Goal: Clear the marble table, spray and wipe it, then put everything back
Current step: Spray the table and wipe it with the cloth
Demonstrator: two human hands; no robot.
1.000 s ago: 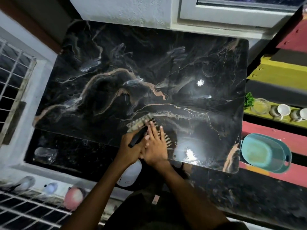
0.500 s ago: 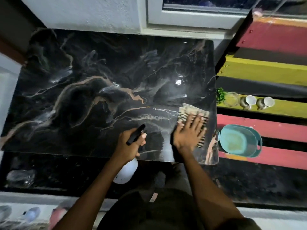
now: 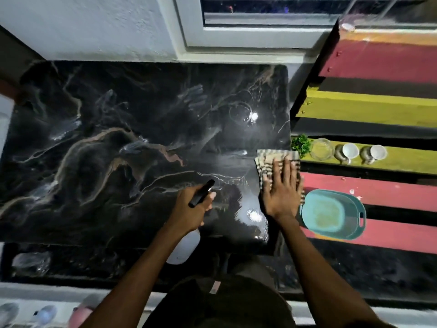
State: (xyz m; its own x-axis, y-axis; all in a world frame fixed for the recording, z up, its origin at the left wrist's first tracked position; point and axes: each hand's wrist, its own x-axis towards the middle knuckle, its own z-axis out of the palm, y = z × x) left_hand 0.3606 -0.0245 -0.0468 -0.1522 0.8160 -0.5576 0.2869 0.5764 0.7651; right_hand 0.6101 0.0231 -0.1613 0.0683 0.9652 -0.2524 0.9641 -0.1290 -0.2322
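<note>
The black marble table with tan and white veins fills the middle of the view, its top bare and wet-looking near the front right. My left hand grips a white spray bottle with a black nozzle, held over the table's front edge. My right hand presses flat, fingers spread, on a striped cloth at the table's right edge.
On the striped bench to the right sit a teal basin, a green plant, a glass bowl and two mugs. A window is behind the table. Shoes lie at bottom left.
My right hand has slid the cloth from the front middle to the table's right edge. The left hand kept the bottle near the front edge. The view shifted right.
</note>
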